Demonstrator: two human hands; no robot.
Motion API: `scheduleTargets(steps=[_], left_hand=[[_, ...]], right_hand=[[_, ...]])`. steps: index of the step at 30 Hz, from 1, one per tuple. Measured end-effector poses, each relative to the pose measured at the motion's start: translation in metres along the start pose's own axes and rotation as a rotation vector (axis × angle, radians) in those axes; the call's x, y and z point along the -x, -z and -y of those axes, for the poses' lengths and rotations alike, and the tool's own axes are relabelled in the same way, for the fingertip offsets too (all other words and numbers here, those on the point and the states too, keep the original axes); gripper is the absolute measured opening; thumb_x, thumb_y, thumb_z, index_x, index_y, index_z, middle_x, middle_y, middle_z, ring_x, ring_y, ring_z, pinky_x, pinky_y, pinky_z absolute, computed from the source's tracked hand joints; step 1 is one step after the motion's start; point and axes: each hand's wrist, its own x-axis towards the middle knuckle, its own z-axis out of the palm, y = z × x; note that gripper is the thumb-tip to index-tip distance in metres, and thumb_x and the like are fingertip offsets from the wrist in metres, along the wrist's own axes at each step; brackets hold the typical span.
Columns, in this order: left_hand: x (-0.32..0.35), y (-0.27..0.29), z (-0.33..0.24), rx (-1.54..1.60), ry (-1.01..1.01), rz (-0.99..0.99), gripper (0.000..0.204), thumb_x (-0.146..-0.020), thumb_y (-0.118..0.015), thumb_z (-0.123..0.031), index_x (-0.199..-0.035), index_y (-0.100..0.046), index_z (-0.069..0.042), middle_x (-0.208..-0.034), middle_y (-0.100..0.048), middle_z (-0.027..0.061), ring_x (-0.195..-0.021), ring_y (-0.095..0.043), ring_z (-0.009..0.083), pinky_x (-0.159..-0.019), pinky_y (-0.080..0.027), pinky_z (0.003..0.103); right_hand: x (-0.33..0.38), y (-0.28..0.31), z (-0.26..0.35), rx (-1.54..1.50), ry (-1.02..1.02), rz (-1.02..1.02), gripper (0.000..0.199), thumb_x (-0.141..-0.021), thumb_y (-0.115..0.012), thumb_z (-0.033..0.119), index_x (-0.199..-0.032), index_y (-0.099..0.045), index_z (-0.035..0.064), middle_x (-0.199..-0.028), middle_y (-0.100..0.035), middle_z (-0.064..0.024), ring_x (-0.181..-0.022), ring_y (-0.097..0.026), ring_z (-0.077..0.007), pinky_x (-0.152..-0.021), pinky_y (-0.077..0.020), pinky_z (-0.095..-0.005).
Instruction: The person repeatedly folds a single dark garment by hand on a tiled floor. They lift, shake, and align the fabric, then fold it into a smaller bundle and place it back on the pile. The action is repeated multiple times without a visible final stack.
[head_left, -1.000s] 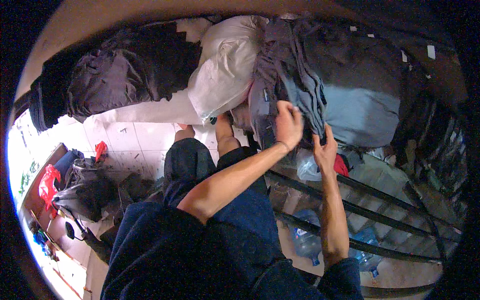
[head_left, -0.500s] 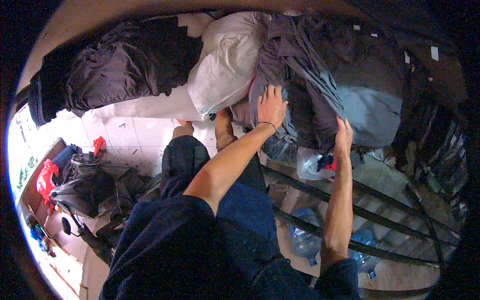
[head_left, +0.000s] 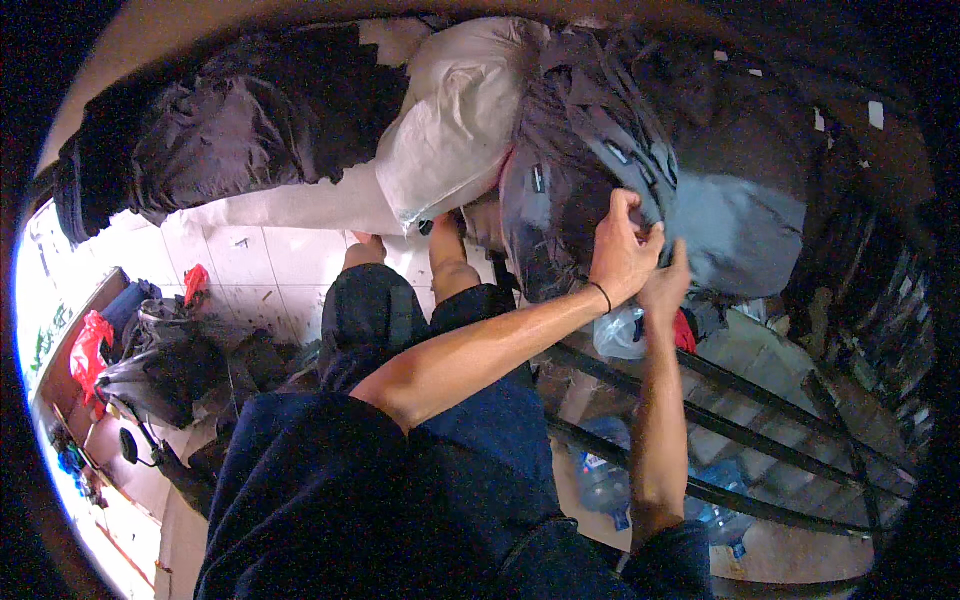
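Over the metal railing, both hands work at a hanging dark grey garment.

On the railing (head_left: 760,385) the dark grey garment (head_left: 600,170) hangs draped near its right end, touching a cream cloth (head_left: 455,120) on its left. The left hand (head_left: 622,255), a black band at its wrist, has its fingers curled shut on a fold of the garment. The right hand (head_left: 667,283) sits just beside and below it, pressed to the same fabric; whether it grips I cannot tell. Farther left hangs a dark brown garment (head_left: 230,140). Below, plastic bottles (head_left: 600,480) stand on the floor.
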Motion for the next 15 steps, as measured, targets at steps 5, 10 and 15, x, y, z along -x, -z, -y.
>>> scheduleTargets(steps=[5,10,15], left_hand=[[-0.024,0.064,0.068,-0.661,-0.167,-0.433,0.066,-0.086,-0.081,-0.027,-0.137,-0.049,0.001,-0.133,-0.055,0.0252,-0.129,-0.053,0.0437,-0.105,-0.047,0.052],[-0.006,0.11,0.107,-0.537,0.091,-0.164,0.033,-0.092,-0.076,-0.025,-0.106,-0.06,0.0,-0.091,-0.067,0.0278,-0.092,-0.067,0.0504,-0.086,-0.052,0.055],[0.014,0.061,0.05,-0.242,-0.102,-0.202,0.024,-0.096,-0.07,-0.016,-0.102,-0.053,-0.001,-0.08,-0.064,0.0233,-0.077,-0.068,0.0463,-0.071,-0.053,0.05]], right_hand=[[-0.019,0.016,0.004,0.099,0.114,-0.206,0.059,-0.096,-0.07,0.029,-0.136,-0.061,-0.0129,-0.125,-0.069,-0.0338,-0.111,-0.071,-0.0403,-0.102,-0.0512,-0.0408],[0.012,0.002,0.002,0.305,0.319,-0.14,0.042,-0.092,-0.074,0.023,-0.122,-0.068,-0.0063,-0.106,-0.071,-0.0336,-0.102,-0.068,-0.0512,-0.089,-0.053,-0.0478],[0.025,-0.009,-0.004,0.325,0.455,0.015,0.055,-0.09,-0.076,0.024,-0.133,-0.058,-0.0047,-0.117,-0.068,-0.0328,-0.106,-0.066,-0.0508,-0.092,-0.0528,-0.0521]])
